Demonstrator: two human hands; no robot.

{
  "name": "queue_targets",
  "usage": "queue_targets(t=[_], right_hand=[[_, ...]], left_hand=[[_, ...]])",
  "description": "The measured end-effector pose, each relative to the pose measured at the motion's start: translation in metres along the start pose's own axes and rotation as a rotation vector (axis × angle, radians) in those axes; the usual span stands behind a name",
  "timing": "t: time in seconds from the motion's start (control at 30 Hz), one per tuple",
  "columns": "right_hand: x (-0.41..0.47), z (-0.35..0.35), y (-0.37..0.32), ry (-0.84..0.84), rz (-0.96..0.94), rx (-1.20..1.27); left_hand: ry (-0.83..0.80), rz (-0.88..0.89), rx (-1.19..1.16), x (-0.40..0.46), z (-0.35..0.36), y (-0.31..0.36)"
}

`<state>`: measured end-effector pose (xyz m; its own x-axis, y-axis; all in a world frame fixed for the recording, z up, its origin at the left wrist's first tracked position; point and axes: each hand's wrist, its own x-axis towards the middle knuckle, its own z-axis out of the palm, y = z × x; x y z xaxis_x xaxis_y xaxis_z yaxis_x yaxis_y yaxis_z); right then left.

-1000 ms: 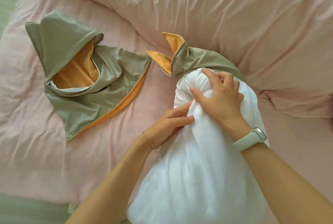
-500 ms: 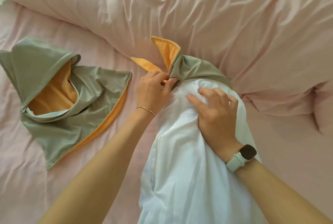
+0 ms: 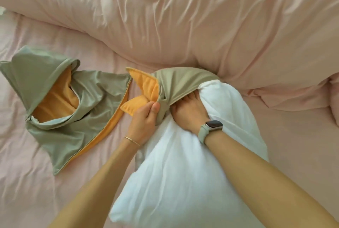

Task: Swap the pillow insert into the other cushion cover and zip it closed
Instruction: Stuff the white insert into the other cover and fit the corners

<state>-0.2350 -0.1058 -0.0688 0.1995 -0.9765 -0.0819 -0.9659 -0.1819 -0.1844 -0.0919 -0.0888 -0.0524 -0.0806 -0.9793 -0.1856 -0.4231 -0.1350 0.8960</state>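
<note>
Since a moment ago the right hand (image 3: 190, 112) has pushed fingers-first with the pillow insert (image 3: 183, 172) under the cover's (image 3: 179, 83) rim, its grip hidden, while the left hand (image 3: 145, 119) pinches that opening wide, so stuffing has begun.

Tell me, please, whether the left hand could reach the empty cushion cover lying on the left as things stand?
Probably yes: the empty cover lies uncovered on the sheet just left of the left hand, but its fingers pinch the other cover's edge.

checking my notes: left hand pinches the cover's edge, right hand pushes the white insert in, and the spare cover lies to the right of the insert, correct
One thing is off. In the head view the spare cover lies to the left of the white insert, not the right. The rest holds: the left hand pinches the cover's edge and the right hand pushes the insert in.
</note>
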Motion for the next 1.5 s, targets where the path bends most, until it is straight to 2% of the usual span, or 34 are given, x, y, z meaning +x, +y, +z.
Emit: queue_targets(t=[0.07, 0.13, 0.23, 0.3, 0.37, 0.43, 0.5, 0.57, 0.63, 0.7, 0.77, 0.87, 0.97, 1.07, 1.13, 1.23, 1.33, 1.43, 1.5], right_hand=[[-0.012, 0.008, -0.017, -0.011, -0.095, 0.083], [-0.042, 0.008, -0.037, 0.018, -0.18, 0.139], [-0.084, -0.009, -0.05, 0.195, -0.215, 0.342], [-0.094, -0.022, -0.043, 0.329, -0.138, 0.364], [-0.093, -0.026, -0.03, 0.342, -0.023, 0.264], [-0.089, -0.019, -0.018, 0.255, 0.036, 0.184], [-0.084, -0.008, -0.014, 0.17, 0.008, 0.128], [-0.082, 0.001, -0.02, 0.12, -0.032, 0.084], [-0.082, 0.007, -0.028, 0.109, -0.04, 0.067], [-0.085, 0.01, -0.036, 0.121, -0.017, 0.062], [-0.089, 0.013, -0.037, 0.143, 0.023, 0.059], [-0.092, 0.014, -0.034, 0.152, 0.055, 0.069], [-0.092, 0.015, -0.037, 0.113, 0.08, 0.099], [-0.091, 0.019, -0.037, 0.046, 0.056, 0.134], [-0.088, 0.025, -0.036, 0.004, 0.017, 0.121], [-0.08, 0.037, -0.038, -0.07, -0.021, 0.099], [-0.065, 0.049, -0.044, -0.122, -0.008, 0.103], [-0.048, 0.058, -0.045, -0.225, 0.005, 0.128], [-0.039, 0.063, -0.044, -0.226, 0.014, 0.112]], left_hand=[[0.077, -0.229, -0.115, -0.006, -0.01, -0.019], [0.146, -0.378, -0.203, -0.008, -0.015, -0.029], [0.207, -0.426, -0.179, -0.008, -0.014, -0.031], [0.242, -0.466, -0.155, -0.01, -0.015, -0.031], [0.267, -0.492, -0.079, -0.014, -0.018, -0.031], [0.297, -0.475, 0.047, -0.018, -0.019, -0.031], [0.372, -0.299, 0.236, -0.021, -0.021, -0.027], [0.434, 0.093, 0.451, -0.017, -0.02, -0.023], [0.332, 0.396, 0.542, -0.004, -0.014, -0.019], [0.116, 0.438, 0.503, 0.009, -0.007, -0.016], [0.005, 0.409, 0.479, 0.02, -0.005, -0.016], [-0.073, 0.484, 0.576, 0.027, -0.007, -0.027], [-0.085, 0.57, 0.666, 0.03, -0.01, -0.033], [-0.041, 0.497, 0.62, 0.031, -0.01, -0.031], [-0.036, 0.369, 0.559, 0.033, -0.011, -0.026], [-0.112, 0.142, 0.441, 0.038, -0.016, -0.021], [-0.231, -0.012, 0.342, 0.041, -0.023, -0.016], [-0.267, -0.077, 0.254, 0.036, -0.027, -0.004], [-0.273, -0.064, 0.15, 0.018, -0.024, 0.0]])
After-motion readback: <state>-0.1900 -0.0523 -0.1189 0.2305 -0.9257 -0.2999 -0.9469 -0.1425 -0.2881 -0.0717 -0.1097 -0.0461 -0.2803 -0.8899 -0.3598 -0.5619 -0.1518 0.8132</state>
